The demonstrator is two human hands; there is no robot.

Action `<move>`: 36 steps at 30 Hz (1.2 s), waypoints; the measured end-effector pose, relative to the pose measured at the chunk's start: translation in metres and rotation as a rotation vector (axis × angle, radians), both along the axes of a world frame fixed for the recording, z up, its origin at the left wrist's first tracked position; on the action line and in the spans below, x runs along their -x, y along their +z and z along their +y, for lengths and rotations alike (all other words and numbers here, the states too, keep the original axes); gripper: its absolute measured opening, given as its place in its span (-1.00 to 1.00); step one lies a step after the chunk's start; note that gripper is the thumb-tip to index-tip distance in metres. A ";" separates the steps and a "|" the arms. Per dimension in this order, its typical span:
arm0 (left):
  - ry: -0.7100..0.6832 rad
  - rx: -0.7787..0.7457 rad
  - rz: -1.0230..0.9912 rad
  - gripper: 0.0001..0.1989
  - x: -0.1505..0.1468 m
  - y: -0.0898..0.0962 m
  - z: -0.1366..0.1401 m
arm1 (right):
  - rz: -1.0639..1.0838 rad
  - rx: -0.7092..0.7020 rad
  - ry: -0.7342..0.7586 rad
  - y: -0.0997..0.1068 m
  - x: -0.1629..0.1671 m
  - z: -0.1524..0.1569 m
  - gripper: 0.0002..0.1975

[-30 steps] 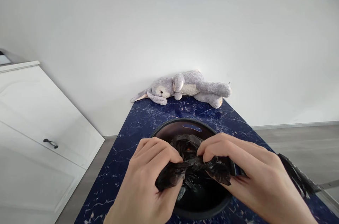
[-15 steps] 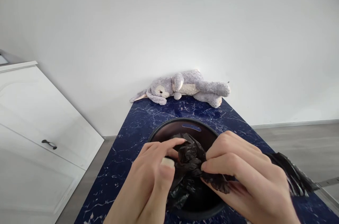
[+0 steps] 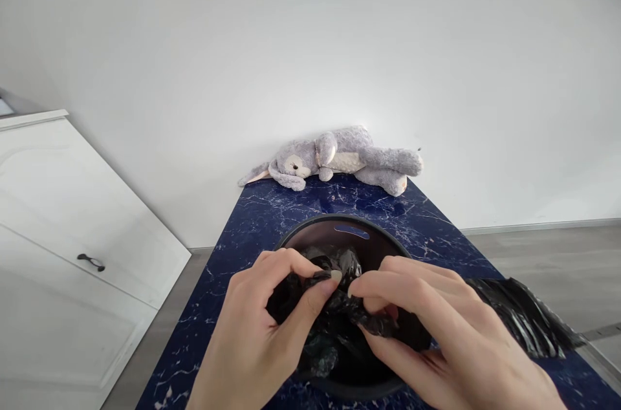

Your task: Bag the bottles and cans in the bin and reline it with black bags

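A crumpled black plastic bag (image 3: 347, 323) is bunched inside the mouth of a round dark bin (image 3: 310, 231), which stands on a blue marbled table. My left hand (image 3: 272, 323) pinches a fold of the bag between thumb and forefinger. Close beside it, my right hand (image 3: 431, 319) has its fingers curled round another bunched part of the plastic. The two sets of fingertips almost meet over the bin. Both hands cover part of the rim, and the lower portion of the bag is lost in the dark interior.
A grey plush rabbit (image 3: 339, 154) lies on its side at the table's far edge against the white wall. More folded black plastic (image 3: 528, 319) lies at the right edge of the blue table (image 3: 228, 261). A white cabinet (image 3: 72, 203) stands to the left.
My left thumb and forefinger have closed on a fold of the bag, where the fingers were stretched out before. My right hand has shifted slightly left, and the bunched plastic has changed shape.
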State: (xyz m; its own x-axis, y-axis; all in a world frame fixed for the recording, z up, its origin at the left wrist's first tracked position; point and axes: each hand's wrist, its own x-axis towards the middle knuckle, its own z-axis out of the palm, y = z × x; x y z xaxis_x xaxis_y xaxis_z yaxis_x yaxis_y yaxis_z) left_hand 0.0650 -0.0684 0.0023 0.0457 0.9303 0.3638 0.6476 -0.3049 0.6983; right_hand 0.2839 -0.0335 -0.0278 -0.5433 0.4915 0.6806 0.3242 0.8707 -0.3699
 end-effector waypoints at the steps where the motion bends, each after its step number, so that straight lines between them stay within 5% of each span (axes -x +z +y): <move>1: 0.016 -0.010 0.003 -0.75 0.001 -0.001 0.000 | -0.012 -0.008 -0.016 0.000 -0.001 -0.001 -0.64; 14: 0.322 -0.162 0.074 -0.75 0.026 -0.009 0.029 | -0.182 -0.010 -0.053 -0.001 -0.016 0.007 -0.66; 24: 0.419 -0.119 0.110 -0.65 0.040 -0.011 0.039 | -0.186 0.161 -0.106 -0.001 -0.032 0.018 -0.65; 29: 0.259 -0.130 -0.143 -0.74 0.030 -0.003 0.031 | -0.060 0.223 -0.098 0.002 -0.033 0.018 -0.81; 33: 0.027 0.025 -0.435 -0.73 0.015 0.002 0.020 | 0.055 0.276 -0.030 0.008 -0.025 0.019 -0.88; 36: -0.079 0.108 -0.498 -0.75 0.006 0.002 0.017 | 0.201 0.513 0.167 0.010 -0.015 0.019 -0.84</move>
